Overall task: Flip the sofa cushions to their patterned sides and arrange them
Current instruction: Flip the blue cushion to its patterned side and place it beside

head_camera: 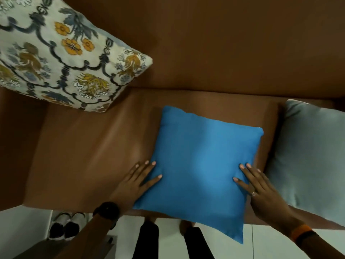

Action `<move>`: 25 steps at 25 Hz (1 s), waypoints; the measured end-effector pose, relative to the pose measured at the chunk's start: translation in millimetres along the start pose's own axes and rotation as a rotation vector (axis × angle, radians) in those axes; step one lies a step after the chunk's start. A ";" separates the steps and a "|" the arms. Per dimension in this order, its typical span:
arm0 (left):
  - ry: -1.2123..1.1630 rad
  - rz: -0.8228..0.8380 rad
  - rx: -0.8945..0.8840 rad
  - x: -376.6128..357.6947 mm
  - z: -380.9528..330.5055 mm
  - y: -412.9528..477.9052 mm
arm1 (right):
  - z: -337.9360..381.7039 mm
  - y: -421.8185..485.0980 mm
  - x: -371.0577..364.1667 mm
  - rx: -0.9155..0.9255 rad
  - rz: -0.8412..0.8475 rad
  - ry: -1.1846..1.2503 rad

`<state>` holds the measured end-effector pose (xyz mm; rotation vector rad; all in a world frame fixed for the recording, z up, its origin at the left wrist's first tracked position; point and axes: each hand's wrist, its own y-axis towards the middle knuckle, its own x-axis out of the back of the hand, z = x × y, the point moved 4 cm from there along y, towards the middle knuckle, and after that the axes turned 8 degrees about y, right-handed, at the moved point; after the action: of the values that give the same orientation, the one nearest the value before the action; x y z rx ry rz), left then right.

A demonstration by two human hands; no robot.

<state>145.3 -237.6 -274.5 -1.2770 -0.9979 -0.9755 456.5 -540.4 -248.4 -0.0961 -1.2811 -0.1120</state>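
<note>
Blue cushion lying plain side up on the brown sofa seat.
Left hand and right hand lie flat with fingers spread along its edges, gripping nothing; a floral cushion leans at the back corner, a grey cushion just beside; no writing is visible.

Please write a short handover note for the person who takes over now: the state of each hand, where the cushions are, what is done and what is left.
Left hand: open, flat on the left edge of the blue cushion.
Right hand: open, flat on its right edge. Neither hand grips yet.
The blue cushion lies on the sofa seat, plain side up, its near corner past the front edge.
Done: the floral cushion shows its pattern and leans at the back left.
Left: flip the blue cushion, then the grey cushion on the right, which also shows a plain side, then arrange all three.
</note>
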 end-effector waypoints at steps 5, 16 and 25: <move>0.006 -0.028 0.104 28.9 5.9 6.7 | -0.8 15.6 -21.9 -0.011 0.001 -0.045; -0.315 -0.188 0.277 103.5 -32.1 11.5 | 48.7 71.1 76.9 0.209 -0.166 0.246; -0.564 -0.588 0.454 228.2 107.3 69.3 | 27.2 199.1 237.5 -0.166 -0.420 0.494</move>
<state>271.9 -131.8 -71.7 -0.8907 -1.9866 -0.7481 524.8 -346.7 -14.7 0.0590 -0.7799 -0.5695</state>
